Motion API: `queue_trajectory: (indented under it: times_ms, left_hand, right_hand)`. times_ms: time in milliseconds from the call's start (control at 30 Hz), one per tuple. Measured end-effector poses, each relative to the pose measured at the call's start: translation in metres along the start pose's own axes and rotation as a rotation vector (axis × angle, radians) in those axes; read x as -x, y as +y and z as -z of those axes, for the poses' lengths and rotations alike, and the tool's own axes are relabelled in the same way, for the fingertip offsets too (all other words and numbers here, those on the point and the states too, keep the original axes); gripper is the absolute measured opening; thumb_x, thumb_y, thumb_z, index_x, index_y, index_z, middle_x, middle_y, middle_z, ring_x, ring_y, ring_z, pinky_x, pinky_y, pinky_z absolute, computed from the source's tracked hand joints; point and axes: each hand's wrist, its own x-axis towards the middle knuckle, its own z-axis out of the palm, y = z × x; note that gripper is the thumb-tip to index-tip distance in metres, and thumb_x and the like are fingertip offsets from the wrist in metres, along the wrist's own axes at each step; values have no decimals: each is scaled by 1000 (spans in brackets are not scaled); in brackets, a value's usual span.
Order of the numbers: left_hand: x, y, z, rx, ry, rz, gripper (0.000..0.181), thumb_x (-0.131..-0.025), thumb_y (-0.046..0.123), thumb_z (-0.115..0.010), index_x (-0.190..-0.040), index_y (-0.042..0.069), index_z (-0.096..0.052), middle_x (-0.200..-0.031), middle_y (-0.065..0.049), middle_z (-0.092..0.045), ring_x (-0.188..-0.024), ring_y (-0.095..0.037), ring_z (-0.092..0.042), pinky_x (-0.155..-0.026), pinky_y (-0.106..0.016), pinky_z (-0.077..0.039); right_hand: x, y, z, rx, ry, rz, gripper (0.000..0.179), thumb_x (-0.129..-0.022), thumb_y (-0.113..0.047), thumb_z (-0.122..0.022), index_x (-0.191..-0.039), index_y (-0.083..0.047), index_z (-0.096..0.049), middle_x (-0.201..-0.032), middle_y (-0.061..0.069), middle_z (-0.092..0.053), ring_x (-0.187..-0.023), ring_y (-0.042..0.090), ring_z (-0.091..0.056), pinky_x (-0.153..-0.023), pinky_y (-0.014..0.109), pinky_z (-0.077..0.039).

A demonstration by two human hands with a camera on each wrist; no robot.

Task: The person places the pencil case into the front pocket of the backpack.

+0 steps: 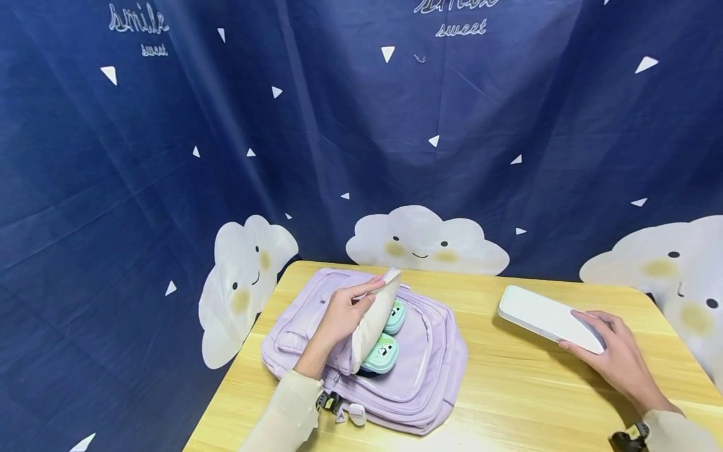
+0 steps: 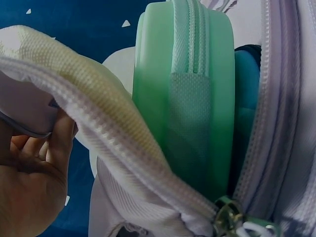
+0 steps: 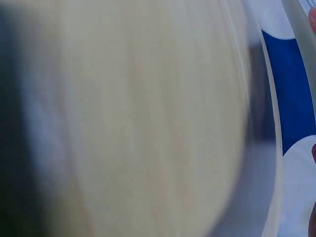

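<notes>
A lilac backpack (image 1: pixel 446 364) lies on the table with its front pocket unzipped. My left hand (image 1: pixel 341 314) pinches the edge of the pocket's flap (image 1: pixel 375 323) and holds it lifted to the left. Two mint-green zip cases (image 1: pixel 381 355) with a cartoon face sit in the pocket. One green case (image 2: pixel 153 74) stands on its side in the left wrist view, with something dark teal (image 2: pixel 247 89) beside it. On the right, my right hand (image 1: pixel 618 351) grips a flat white rounded box (image 1: pixel 548 317) by its near end, thumb and fingers along opposite sides, held over the table.
The wooden table (image 1: pixel 508 402) reaches to a dark blue curtain (image 1: pixel 361 125) with clouds and white triangles behind and to the left. Zipper pulls and a small white tag (image 1: pixel 357 413) hang at the backpack's near side. The right wrist view is mostly blurred tabletop.
</notes>
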Motion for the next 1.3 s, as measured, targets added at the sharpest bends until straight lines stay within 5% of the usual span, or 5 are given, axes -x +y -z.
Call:
queue_trajectory:
  times_ms: [300, 533, 1300]
  left_hand:
    - [0, -1, 0, 3, 3, 2, 37, -105, 2, -64, -138, 11, -76, -149, -3, -69, -148, -21, -58, -125, -44, -45]
    - [0, -1, 0, -2, 5, 1, 37, -105, 2, -64, -138, 11, -76, -149, -2, -69, -148, -21, -58, -126, -43, -45]
    - [1, -2, -1, 29, 0, 18, 36, -106, 3, -63, -139, 10, -76, -151, -4, -67, -148, -21, -58, -121, -43, -50]
  right_hand:
    - [1, -24, -10, -23, 26, 46, 82, -68, -21, -102, -144, -17, -71, -143, 23, -56, -133, 24, -41, -108, 3, -10]
    - [0, -41, -14, -25, 18, 69, 83, -68, -22, -102, -144, -16, -70, -143, 23, -56, -128, 38, -44, -110, 3, -9]
    - [1, -69, -23, -40, -2, 76, 82, -70, -23, -102, -145, -19, -70, -145, 21, -56, -126, 41, -46, -103, 7, -15]
